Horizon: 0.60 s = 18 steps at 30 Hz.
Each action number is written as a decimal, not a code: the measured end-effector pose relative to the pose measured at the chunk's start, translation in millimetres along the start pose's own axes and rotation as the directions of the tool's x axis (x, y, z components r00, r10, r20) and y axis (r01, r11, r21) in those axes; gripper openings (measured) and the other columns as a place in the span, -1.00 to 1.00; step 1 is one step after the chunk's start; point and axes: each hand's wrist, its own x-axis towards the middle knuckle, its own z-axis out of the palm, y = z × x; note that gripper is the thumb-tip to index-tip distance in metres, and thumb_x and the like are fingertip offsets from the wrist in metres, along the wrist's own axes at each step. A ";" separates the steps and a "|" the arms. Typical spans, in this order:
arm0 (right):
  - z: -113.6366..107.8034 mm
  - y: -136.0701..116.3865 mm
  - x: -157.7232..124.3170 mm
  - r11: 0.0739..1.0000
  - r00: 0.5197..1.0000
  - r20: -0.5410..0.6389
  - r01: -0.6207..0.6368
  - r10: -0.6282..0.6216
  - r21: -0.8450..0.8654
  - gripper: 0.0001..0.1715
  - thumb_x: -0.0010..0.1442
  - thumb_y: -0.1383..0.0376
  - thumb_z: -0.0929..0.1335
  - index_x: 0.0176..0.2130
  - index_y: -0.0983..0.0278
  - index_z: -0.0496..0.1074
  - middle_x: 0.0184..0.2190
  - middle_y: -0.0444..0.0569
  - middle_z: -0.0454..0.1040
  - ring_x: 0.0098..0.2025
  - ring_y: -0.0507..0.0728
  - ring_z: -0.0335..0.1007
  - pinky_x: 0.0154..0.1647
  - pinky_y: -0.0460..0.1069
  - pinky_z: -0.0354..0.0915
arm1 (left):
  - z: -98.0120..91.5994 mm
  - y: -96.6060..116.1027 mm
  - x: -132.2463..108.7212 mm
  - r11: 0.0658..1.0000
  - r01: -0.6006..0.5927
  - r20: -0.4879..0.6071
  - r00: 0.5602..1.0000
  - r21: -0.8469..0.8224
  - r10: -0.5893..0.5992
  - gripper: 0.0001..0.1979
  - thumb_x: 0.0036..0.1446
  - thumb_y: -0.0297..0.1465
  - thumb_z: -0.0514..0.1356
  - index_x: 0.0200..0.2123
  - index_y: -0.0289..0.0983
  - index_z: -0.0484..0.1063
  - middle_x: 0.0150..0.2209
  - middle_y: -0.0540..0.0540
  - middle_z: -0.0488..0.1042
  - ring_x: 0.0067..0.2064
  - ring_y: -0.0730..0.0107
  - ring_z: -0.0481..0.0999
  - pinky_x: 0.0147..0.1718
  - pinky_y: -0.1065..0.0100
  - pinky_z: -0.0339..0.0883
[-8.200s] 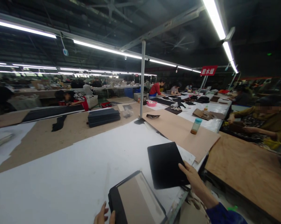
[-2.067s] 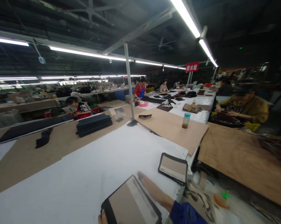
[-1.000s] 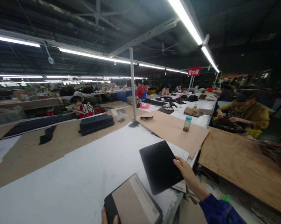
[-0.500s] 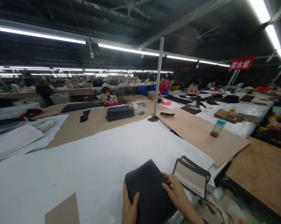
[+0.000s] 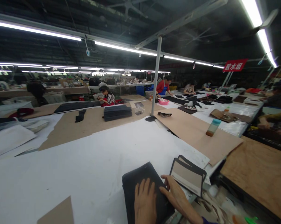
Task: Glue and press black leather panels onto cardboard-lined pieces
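Observation:
A thick stack of black panels (image 5: 128, 189), fabric or leather-like, lies on the white-covered table in front of me. My left hand (image 5: 145, 200) rests palm down on top of it, fingers stretched out. At the stack's right edge is my right hand (image 5: 176, 194), its thumb on the edge and its fingers apart, touching rather than gripping. Just beyond that hand lies a small pile of beige panels with black borders (image 5: 187, 175), slightly fanned.
A beige sheet (image 5: 58, 213) lies at the lower left. Farther off stand a metal post (image 5: 156, 77), a bottle with a blue lid (image 5: 213, 127) and a dark stack (image 5: 117, 113). A wooden board (image 5: 257, 171) is at the right. Several people work at tables beyond.
My left hand has moved from the stack's left side to lie flat on top. My right hand stays at the right edge. The view has shifted slightly.

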 end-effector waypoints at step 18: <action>64.7 -77.7 131.2 0.701 0.771 0.407 0.626 -0.490 -0.342 -0.54 0.39 0.08 0.12 -0.10 0.31 0.42 -0.26 0.14 0.59 -0.17 0.24 0.53 -0.15 0.09 0.34 | 3.8 8.6 6.8 0.994 -0.057 -0.102 0.993 0.094 0.066 -0.68 0.16 -0.36 0.11 -0.01 -0.19 0.46 -0.01 -0.02 0.56 -0.02 0.10 0.52 -0.10 0.00 0.44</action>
